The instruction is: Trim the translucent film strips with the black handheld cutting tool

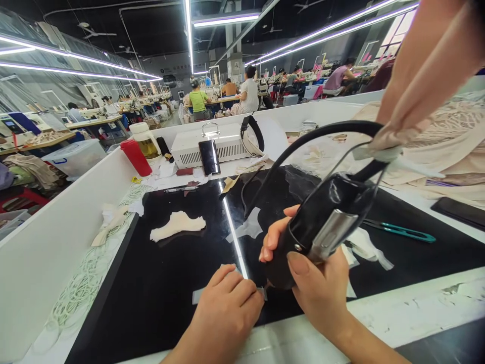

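My right hand is wrapped round a black corded handheld power tool with a silver metal lever on its side. The tool leans over the black board, its lower end close to my left hand. My left hand is closed, fingers curled down on a thin translucent strip that sticks out on both sides. Pale fabric pieces lie partly behind my right hand. A translucent cut piece and a cream stack of cut fabric rest farther back.
Teal thread snips and a dark phone lie to the right. A pink fabric strip hangs by the tool's cord. Behind stand a white vented box, another phone and a red container. People sew beyond.
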The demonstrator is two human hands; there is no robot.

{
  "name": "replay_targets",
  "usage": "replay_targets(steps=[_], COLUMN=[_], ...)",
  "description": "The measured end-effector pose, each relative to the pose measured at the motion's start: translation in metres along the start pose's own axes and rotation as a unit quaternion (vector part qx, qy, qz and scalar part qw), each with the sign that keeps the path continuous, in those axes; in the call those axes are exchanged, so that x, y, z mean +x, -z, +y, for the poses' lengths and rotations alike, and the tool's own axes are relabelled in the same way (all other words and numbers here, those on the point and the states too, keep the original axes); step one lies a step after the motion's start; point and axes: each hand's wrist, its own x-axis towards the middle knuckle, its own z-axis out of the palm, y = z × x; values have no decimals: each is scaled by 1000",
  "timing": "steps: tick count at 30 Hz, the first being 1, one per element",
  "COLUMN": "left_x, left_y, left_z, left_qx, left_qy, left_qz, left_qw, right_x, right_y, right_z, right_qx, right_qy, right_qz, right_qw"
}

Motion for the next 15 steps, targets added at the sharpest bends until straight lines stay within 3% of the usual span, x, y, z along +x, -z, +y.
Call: replay_targets(steps=[15], left_x=[-1], left_y=[2], left_z=[0], left_qx=[-4], left_qy=[-4], left_qz=[-8], left_qw=[1000], right_x=[-9], right_y=[2], right_z=[-3], right_qx=[-6], right_qy=[1], right_qz=[-15], right_qw=[1000])
